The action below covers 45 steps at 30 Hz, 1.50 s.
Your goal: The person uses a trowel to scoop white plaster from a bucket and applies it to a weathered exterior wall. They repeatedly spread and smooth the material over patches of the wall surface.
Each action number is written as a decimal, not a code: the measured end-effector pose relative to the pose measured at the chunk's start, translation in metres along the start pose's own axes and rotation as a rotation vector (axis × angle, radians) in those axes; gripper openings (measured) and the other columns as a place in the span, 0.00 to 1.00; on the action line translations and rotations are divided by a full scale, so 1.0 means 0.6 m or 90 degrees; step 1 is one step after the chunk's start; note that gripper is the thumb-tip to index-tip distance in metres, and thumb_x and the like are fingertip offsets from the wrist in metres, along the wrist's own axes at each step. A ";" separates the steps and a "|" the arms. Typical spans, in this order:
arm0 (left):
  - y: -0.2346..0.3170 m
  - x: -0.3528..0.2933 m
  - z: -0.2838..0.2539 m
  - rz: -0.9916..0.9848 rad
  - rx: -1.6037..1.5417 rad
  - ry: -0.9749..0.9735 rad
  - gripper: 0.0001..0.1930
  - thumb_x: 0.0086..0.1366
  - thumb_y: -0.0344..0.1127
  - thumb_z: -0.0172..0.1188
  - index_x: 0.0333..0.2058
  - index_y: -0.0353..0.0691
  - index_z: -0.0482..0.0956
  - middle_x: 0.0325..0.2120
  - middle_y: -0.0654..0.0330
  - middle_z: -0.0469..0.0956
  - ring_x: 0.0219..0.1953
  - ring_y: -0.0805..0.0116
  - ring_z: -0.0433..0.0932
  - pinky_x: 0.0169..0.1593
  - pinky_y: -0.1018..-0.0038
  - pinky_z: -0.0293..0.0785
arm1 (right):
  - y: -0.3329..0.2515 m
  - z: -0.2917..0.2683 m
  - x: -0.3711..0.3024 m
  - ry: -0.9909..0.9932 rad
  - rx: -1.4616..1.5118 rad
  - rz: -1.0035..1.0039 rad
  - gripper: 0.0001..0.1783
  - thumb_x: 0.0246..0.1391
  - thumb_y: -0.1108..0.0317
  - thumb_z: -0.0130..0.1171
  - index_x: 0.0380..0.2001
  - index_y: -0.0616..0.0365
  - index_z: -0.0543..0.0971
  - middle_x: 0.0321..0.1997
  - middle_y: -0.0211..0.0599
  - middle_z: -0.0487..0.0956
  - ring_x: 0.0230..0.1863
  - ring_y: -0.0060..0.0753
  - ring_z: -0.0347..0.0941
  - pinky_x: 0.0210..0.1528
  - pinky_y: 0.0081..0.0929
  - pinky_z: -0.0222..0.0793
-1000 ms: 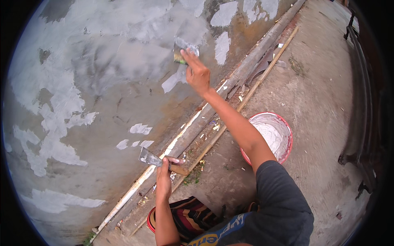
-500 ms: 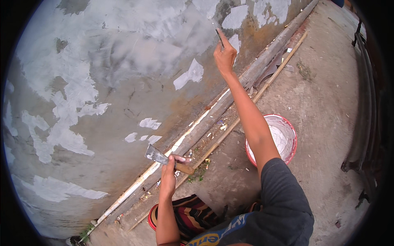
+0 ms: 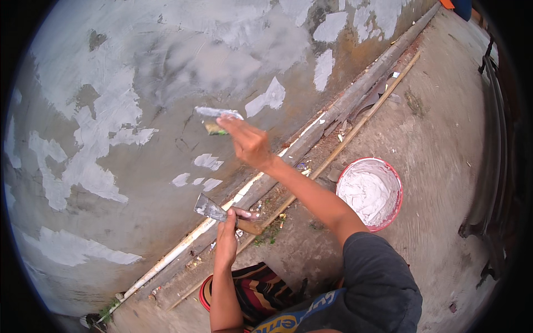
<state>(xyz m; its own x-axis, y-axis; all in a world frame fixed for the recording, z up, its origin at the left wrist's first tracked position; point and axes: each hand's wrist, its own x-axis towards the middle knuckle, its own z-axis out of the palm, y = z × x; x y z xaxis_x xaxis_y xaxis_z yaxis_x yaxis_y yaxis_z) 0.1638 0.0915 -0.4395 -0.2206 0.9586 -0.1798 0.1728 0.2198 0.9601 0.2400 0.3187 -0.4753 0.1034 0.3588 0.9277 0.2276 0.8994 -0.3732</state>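
My left hand (image 3: pixel 225 244) is closed round a putty knife (image 3: pixel 210 208), its wooden handle in the fingers and its smeared metal blade pointing up at the wall. Out in front, my right hand (image 3: pixel 251 144) grips a flat spreader (image 3: pixel 217 113) with white filler along one edge and a yellowish-green part below; motion blurs it. The spreader is close to the grey wall (image 3: pixel 183 125), which carries uneven white patches; whether it touches cannot be told. A red-rimmed bucket (image 3: pixel 401 195) of white filler (image 3: pixel 366 191) stands on the ground right of my right forearm.
A white pipe (image 3: pixel 183 248) and a grey ledge (image 3: pixel 311 139) run along the wall's foot. Beside them lies a long bamboo pole (image 3: pixel 363 115) among debris. Dark metalwork (image 3: pixel 493 161) lines the right edge. Striped cloth (image 3: pixel 266 286) covers my leg below.
My right hand has swung down and left from high on the wall, bringing the spreader with it and uncovering more of the bucket. My left hand stays nearly still with the putty knife.
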 end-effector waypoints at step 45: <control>-0.002 -0.024 -0.092 0.027 -0.064 0.056 0.26 0.73 0.54 0.37 0.36 0.36 0.75 0.36 0.51 0.81 0.45 0.62 0.75 0.52 0.64 0.67 | -0.082 0.050 0.175 0.212 -0.067 -0.017 0.22 0.53 0.80 0.52 0.52 0.57 0.77 0.46 0.46 0.82 0.39 0.47 0.81 0.37 0.31 0.76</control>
<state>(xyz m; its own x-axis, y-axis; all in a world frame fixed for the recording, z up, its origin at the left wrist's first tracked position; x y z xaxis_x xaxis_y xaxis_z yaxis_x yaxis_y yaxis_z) 0.1137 0.0677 -0.4262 -0.2993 0.9461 -0.1236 0.0877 0.1562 0.9838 0.2105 0.3194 -0.3591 0.4022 0.2188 0.8890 0.3307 0.8708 -0.3639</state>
